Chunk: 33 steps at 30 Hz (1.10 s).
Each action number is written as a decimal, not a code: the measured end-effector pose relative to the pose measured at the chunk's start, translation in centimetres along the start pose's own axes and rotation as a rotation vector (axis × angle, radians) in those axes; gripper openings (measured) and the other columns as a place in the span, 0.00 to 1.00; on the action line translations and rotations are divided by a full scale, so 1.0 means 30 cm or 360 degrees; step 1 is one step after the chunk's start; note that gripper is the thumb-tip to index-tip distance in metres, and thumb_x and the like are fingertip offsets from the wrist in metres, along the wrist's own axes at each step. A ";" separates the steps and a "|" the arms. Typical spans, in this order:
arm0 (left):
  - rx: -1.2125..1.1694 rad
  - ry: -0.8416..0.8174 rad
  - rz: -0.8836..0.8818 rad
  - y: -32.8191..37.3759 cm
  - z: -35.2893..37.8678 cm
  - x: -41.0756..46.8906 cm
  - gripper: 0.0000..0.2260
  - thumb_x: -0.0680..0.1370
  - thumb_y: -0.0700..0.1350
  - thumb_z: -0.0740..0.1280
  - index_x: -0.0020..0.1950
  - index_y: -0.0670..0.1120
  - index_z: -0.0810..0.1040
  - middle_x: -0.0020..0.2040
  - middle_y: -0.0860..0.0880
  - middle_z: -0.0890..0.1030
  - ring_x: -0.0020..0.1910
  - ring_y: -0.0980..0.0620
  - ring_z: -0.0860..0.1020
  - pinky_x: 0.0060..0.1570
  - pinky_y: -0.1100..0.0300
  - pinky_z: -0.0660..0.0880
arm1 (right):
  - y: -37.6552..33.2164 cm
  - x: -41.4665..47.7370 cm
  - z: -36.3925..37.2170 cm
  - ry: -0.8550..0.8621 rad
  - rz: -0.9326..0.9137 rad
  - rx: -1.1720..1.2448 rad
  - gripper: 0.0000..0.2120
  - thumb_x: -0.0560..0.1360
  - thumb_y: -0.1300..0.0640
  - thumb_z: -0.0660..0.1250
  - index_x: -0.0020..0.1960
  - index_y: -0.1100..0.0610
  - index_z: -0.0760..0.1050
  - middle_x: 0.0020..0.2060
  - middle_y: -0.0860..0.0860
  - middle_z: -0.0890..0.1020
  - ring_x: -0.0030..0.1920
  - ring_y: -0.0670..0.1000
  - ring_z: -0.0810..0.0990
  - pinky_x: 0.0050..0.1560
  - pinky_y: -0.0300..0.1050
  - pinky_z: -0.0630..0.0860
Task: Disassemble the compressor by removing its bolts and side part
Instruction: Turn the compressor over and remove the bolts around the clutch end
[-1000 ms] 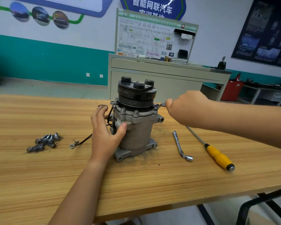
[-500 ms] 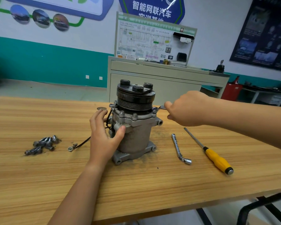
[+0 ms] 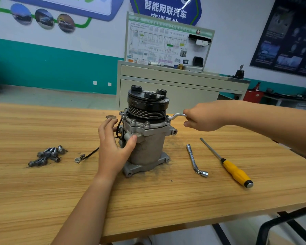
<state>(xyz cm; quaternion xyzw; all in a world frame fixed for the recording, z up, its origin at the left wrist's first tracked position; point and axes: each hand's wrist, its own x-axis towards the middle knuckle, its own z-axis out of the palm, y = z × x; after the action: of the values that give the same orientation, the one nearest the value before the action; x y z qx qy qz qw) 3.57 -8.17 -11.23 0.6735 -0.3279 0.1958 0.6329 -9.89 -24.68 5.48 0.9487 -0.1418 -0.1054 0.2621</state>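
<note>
Two hands: left hand [image 3: 113, 147] grips compressor [image 3: 148, 140]; right hand [image 3: 204, 115] has fingers curled round wrench [image 3: 176, 116].
Wrench axis: level, head at flange, left of right hand.

Blue wall sign [image 3: 166, 9] reads 智能网联汽车; print on diagram board [image 3: 159, 43] too small to read.

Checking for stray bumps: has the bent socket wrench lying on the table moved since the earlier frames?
No. The bent socket wrench lies beside the yellow-handled screwdriver with the same gap and angle as before.
</note>
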 end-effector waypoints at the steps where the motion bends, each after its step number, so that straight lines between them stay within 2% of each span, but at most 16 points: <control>1: -0.0002 0.0001 0.0001 0.000 0.000 0.000 0.35 0.66 0.63 0.62 0.69 0.46 0.65 0.65 0.57 0.61 0.63 0.56 0.67 0.55 0.75 0.61 | 0.004 0.001 0.001 0.0034 -0.0015 -0.0083 0.15 0.81 0.47 0.51 0.57 0.57 0.66 0.33 0.48 0.70 0.33 0.47 0.71 0.35 0.44 0.70; 6: -0.0001 0.0013 0.0015 -0.006 0.003 0.002 0.35 0.67 0.63 0.62 0.69 0.45 0.65 0.65 0.56 0.61 0.63 0.56 0.67 0.53 0.82 0.58 | 0.005 0.001 0.016 0.0319 -0.0133 -0.0583 0.16 0.81 0.46 0.49 0.56 0.58 0.65 0.27 0.47 0.65 0.26 0.46 0.63 0.24 0.40 0.57; 12: 0.0001 0.0014 0.0020 -0.008 0.002 0.002 0.35 0.67 0.62 0.62 0.69 0.44 0.65 0.65 0.55 0.62 0.65 0.53 0.67 0.55 0.81 0.59 | 0.016 0.009 0.056 0.0369 -0.0152 -0.0452 0.11 0.81 0.49 0.48 0.51 0.56 0.62 0.27 0.48 0.67 0.26 0.46 0.65 0.25 0.40 0.58; 15: 0.0006 -0.0002 0.0016 -0.004 -0.002 0.000 0.35 0.67 0.63 0.62 0.69 0.46 0.65 0.65 0.55 0.61 0.62 0.59 0.66 0.53 0.82 0.59 | 0.024 0.027 0.090 0.0409 -0.0125 -0.0469 0.08 0.80 0.51 0.48 0.49 0.55 0.59 0.26 0.48 0.68 0.25 0.48 0.65 0.25 0.41 0.57; 18: 0.0007 -0.0005 0.0048 -0.002 -0.005 0.000 0.36 0.67 0.63 0.62 0.69 0.46 0.64 0.65 0.55 0.61 0.57 0.74 0.63 0.50 0.84 0.58 | 0.036 0.087 0.123 0.0461 -0.0041 -0.0410 0.06 0.80 0.58 0.51 0.55 0.58 0.63 0.27 0.48 0.68 0.25 0.48 0.65 0.27 0.41 0.61; 19: 0.0001 -0.0012 0.0049 -0.001 -0.005 0.002 0.35 0.67 0.63 0.62 0.69 0.46 0.64 0.65 0.55 0.61 0.56 0.77 0.62 0.50 0.84 0.58 | 0.039 0.110 0.130 0.0507 -0.0040 -0.0390 0.08 0.79 0.61 0.53 0.57 0.58 0.64 0.28 0.48 0.70 0.26 0.49 0.67 0.32 0.42 0.67; 20: -0.0002 -0.0020 0.0050 -0.001 -0.005 0.003 0.35 0.67 0.63 0.62 0.70 0.46 0.64 0.65 0.55 0.61 0.57 0.77 0.61 0.50 0.84 0.59 | 0.043 0.135 0.140 0.0573 -0.0065 -0.0368 0.10 0.78 0.63 0.54 0.59 0.59 0.64 0.31 0.49 0.72 0.29 0.50 0.71 0.43 0.45 0.71; 21: 0.0005 -0.0024 0.0058 -0.003 -0.006 0.003 0.36 0.67 0.62 0.62 0.70 0.46 0.64 0.65 0.55 0.62 0.57 0.76 0.62 0.51 0.84 0.58 | 0.049 0.163 0.154 0.0661 -0.0099 -0.0353 0.12 0.77 0.65 0.55 0.61 0.60 0.64 0.36 0.50 0.76 0.36 0.52 0.76 0.58 0.49 0.68; 22: 0.0022 -0.0022 0.0072 -0.006 -0.008 0.005 0.36 0.67 0.62 0.62 0.70 0.46 0.64 0.65 0.55 0.62 0.57 0.75 0.62 0.51 0.83 0.58 | 0.049 0.192 0.167 0.0743 -0.0114 -0.0335 0.14 0.77 0.65 0.55 0.62 0.60 0.64 0.42 0.52 0.79 0.44 0.53 0.78 0.67 0.51 0.60; 24: 0.0056 -0.0011 0.0093 -0.013 -0.014 0.004 0.36 0.67 0.63 0.62 0.70 0.46 0.63 0.65 0.56 0.61 0.59 0.68 0.64 0.53 0.81 0.59 | 0.035 0.244 0.185 0.0876 -0.0113 -0.0322 0.17 0.78 0.65 0.54 0.66 0.60 0.64 0.55 0.55 0.79 0.57 0.54 0.77 0.72 0.50 0.47; 26: 0.0078 -0.0015 0.0089 -0.016 -0.017 0.003 0.36 0.67 0.64 0.62 0.71 0.48 0.62 0.65 0.58 0.61 0.63 0.60 0.66 0.57 0.73 0.63 | 0.021 0.277 0.189 0.0978 -0.0136 -0.0221 0.18 0.78 0.66 0.54 0.67 0.61 0.65 0.60 0.56 0.77 0.61 0.54 0.75 0.72 0.49 0.45; 28: 0.0102 -0.0022 0.0087 -0.015 -0.017 0.001 0.36 0.67 0.64 0.62 0.71 0.48 0.61 0.65 0.59 0.61 0.65 0.57 0.66 0.59 0.65 0.65 | 0.013 0.276 0.186 0.0990 -0.0128 -0.0130 0.17 0.78 0.66 0.54 0.66 0.61 0.67 0.59 0.57 0.78 0.60 0.54 0.76 0.72 0.50 0.47; 30: 0.0097 -0.0018 0.0097 -0.012 -0.016 -0.001 0.36 0.67 0.64 0.62 0.71 0.49 0.61 0.65 0.58 0.61 0.63 0.59 0.66 0.57 0.73 0.62 | 0.012 0.245 0.176 0.1023 -0.0029 -0.0023 0.15 0.80 0.63 0.54 0.64 0.62 0.69 0.54 0.58 0.80 0.54 0.56 0.78 0.70 0.53 0.54; 31: 0.0092 -0.0016 0.0097 -0.011 -0.015 -0.001 0.36 0.67 0.64 0.62 0.71 0.49 0.61 0.65 0.58 0.61 0.62 0.61 0.66 0.54 0.78 0.61 | 0.011 0.218 0.171 0.1096 0.0058 0.0131 0.14 0.81 0.60 0.54 0.62 0.63 0.70 0.49 0.59 0.81 0.48 0.58 0.79 0.66 0.54 0.63; 32: 0.0089 -0.0016 0.0096 -0.012 -0.013 -0.001 0.35 0.67 0.64 0.62 0.71 0.49 0.61 0.65 0.57 0.61 0.61 0.62 0.65 0.53 0.80 0.60 | 0.005 0.181 0.166 0.1188 0.0184 0.0377 0.14 0.81 0.58 0.53 0.61 0.63 0.70 0.42 0.59 0.80 0.41 0.59 0.78 0.55 0.54 0.70; 33: 0.0084 -0.0012 0.0098 -0.014 -0.011 -0.001 0.35 0.68 0.63 0.62 0.71 0.49 0.62 0.65 0.57 0.62 0.60 0.63 0.65 0.52 0.81 0.60 | -0.002 0.141 0.162 0.1275 0.0275 0.0642 0.14 0.81 0.57 0.52 0.59 0.63 0.69 0.36 0.57 0.78 0.36 0.59 0.76 0.42 0.50 0.71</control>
<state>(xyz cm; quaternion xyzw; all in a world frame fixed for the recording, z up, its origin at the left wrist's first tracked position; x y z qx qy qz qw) 3.88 -7.84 -11.51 0.6804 -0.3455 0.2211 0.6073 -7.25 -28.25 0.83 0.9314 -0.1256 0.3219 0.1143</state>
